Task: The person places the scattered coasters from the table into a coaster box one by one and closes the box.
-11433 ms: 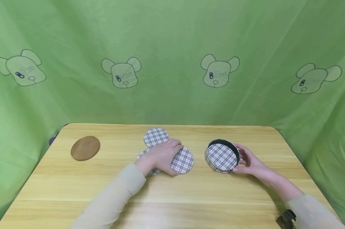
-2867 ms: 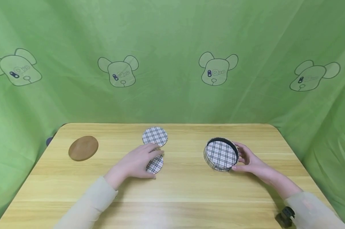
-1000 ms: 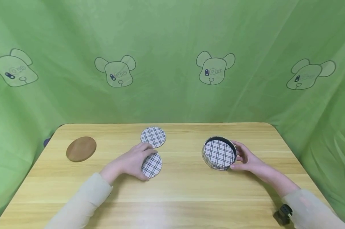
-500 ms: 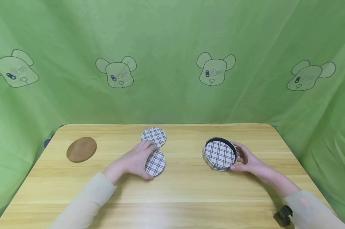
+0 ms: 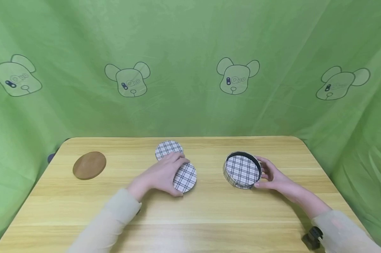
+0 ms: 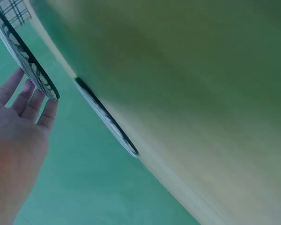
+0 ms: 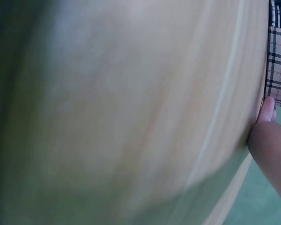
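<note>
A round plaid coaster [image 5: 186, 178] is gripped at its edges between the thumb and fingers of the left hand [image 5: 160, 175]. In the left wrist view the held coaster [image 6: 19, 51] is raised off the tabletop, tilted in that view. Another plaid coaster [image 5: 168, 148] lies flat just behind the left hand, partly covered by its fingers. To the right stands a round plaid holder [image 5: 230, 178] with a black inner wall; a plaid disc fills its inside. The right hand [image 5: 274, 176] grips the holder's right side, thumb in front. Its plaid outer wall [image 7: 278, 65] shows in the right wrist view.
A plain brown disc [image 5: 89, 165] lies at the left of the wooden table [image 5: 190, 225]. Green curtains [image 5: 184, 112] with mouse-head drawings hang around the table. A small black device [image 5: 312, 238] is by the right sleeve.
One of the three coasters first on the table is gone from it. Within the last second the left hand has moved right with a coaster. The right hand stays at the holder.
</note>
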The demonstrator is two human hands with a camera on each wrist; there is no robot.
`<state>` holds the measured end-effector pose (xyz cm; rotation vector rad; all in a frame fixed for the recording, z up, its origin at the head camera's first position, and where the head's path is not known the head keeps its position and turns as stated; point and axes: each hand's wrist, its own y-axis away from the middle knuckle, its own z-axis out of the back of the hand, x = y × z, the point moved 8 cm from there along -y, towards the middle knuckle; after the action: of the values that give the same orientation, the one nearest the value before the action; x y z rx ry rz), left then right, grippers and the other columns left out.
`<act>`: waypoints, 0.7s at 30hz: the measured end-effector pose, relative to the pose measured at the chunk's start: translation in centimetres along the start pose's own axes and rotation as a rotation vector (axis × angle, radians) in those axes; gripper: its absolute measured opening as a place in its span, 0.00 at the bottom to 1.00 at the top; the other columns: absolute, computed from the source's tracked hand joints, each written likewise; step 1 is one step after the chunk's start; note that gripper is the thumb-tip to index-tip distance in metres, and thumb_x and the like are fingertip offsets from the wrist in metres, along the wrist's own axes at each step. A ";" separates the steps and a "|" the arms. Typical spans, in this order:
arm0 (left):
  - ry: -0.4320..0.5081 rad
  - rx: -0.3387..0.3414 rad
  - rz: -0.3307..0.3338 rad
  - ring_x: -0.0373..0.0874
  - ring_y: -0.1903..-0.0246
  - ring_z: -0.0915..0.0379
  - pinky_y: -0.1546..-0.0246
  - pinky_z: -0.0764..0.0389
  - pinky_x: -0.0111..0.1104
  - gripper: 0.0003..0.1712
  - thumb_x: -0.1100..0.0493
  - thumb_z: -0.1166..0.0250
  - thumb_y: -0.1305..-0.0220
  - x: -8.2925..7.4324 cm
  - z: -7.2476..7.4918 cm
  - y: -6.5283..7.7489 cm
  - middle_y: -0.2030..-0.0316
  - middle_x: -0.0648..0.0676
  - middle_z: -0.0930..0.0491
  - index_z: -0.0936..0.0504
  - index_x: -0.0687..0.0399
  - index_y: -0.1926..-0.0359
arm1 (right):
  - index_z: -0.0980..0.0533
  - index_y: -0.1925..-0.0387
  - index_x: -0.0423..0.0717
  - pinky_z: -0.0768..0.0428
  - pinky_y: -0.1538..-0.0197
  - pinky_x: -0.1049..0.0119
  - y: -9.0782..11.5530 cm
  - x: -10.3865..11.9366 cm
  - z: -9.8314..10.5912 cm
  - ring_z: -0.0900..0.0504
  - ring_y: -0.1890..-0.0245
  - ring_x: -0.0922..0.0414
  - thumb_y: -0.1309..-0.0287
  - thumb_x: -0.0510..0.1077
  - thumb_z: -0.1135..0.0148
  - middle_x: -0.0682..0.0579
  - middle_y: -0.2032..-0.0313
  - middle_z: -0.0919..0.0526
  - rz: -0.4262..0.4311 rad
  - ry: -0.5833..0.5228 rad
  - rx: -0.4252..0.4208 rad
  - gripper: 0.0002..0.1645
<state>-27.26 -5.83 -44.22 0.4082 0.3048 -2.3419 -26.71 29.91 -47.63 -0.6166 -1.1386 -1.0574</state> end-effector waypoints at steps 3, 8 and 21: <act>-0.007 0.004 -0.016 0.56 0.26 0.36 0.17 0.38 0.50 0.66 0.36 0.15 0.64 -0.8 -0.2 -0.8 0.28 0.62 0.31 0.32 0.58 0.25 | 0.58 0.17 0.36 0.19 0.42 0.77 0.0 0.0 -0.1 0.21 0.45 0.73 0.40 0.32 0.28 0.25 0.30 0.40 -0.007 0.002 0.000 0.62; -0.005 0.019 -0.036 0.55 0.26 0.37 0.17 0.38 0.49 0.67 0.36 0.15 0.62 -2.2 -0.4 -2.2 0.27 0.61 0.32 0.33 0.57 0.24 | 0.59 0.17 0.36 0.18 0.42 0.77 -0.1 -0.2 0.0 0.21 0.45 0.73 0.40 0.32 0.28 0.24 0.29 0.40 -0.007 0.002 0.002 0.63; -0.012 0.031 -0.066 0.53 0.25 0.38 0.18 0.36 0.47 0.67 0.35 0.15 0.60 -4.5 -1.4 -5.8 0.25 0.61 0.35 0.35 0.55 0.22 | 0.59 0.17 0.35 0.18 0.42 0.76 -0.2 -0.3 0.2 0.21 0.45 0.72 0.39 0.32 0.28 0.25 0.30 0.40 -0.003 -0.003 0.005 0.62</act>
<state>-27.93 1.58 -43.22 0.4043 0.2804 -2.4152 -27.02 30.12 -47.85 -0.6132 -1.1449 -1.0557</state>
